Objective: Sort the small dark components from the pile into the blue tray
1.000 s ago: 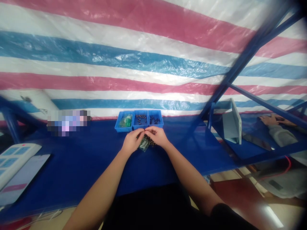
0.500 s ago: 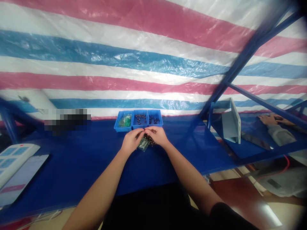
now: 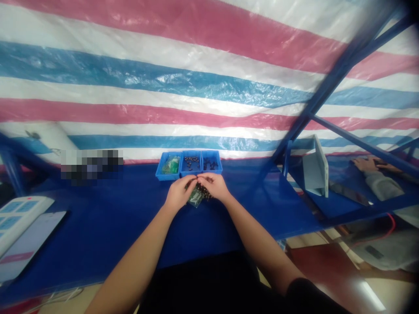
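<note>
My left hand [image 3: 180,190] and my right hand [image 3: 214,184] meet at the fingertips over the middle of the blue table. Both are closed in a pinch, and whatever sits between the fingertips is too small to make out. Just beneath them lies a small clear bag [image 3: 195,197] with pale pieces in it. Beside it, partly hidden by my right hand, is a pile of small dark and brass-coloured parts [image 3: 206,193]. Behind my hands stand a blue bin with green and clear bags [image 3: 170,165], a blue bin with small metal parts [image 3: 191,162] and a blue bin with small dark parts [image 3: 210,163].
A white power strip [image 3: 24,213] and a phone-like flat device [image 3: 31,244] lie at the left. A blurred dark object [image 3: 91,165] is behind them. Right of the blue frame post [image 3: 307,115] stand a grey panel [image 3: 316,168] and another person's hand [image 3: 365,164].
Almost nothing differs. My hands stay pinched together in the same place, with only a very slight shift of the fingers.
</note>
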